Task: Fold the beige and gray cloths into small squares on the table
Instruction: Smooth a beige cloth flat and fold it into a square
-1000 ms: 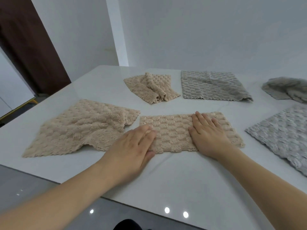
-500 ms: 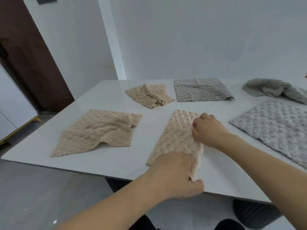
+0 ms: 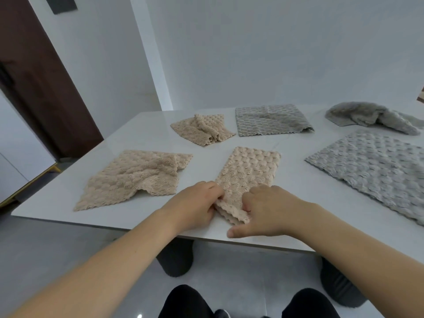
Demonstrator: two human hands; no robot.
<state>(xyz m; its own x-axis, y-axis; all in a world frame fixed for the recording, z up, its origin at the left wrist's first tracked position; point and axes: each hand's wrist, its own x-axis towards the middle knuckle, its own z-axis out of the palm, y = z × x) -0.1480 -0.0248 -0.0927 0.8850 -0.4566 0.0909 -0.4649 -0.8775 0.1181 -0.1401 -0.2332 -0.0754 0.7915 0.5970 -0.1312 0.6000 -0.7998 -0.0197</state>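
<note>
free: bare table (image 3: 142, 143) strip between beige cloths | obstacle: spread gray cloth (image 3: 371, 166) at right

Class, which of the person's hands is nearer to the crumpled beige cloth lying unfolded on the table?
Left. The left hand sits just beside the crumpled beige cloth; the right hand lies farther away, across the folded beige strip both hands pinch.

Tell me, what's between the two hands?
In the head view, the near end of the beige bobbly cloth strip lies between the left hand and right hand; both pinch it.
</note>
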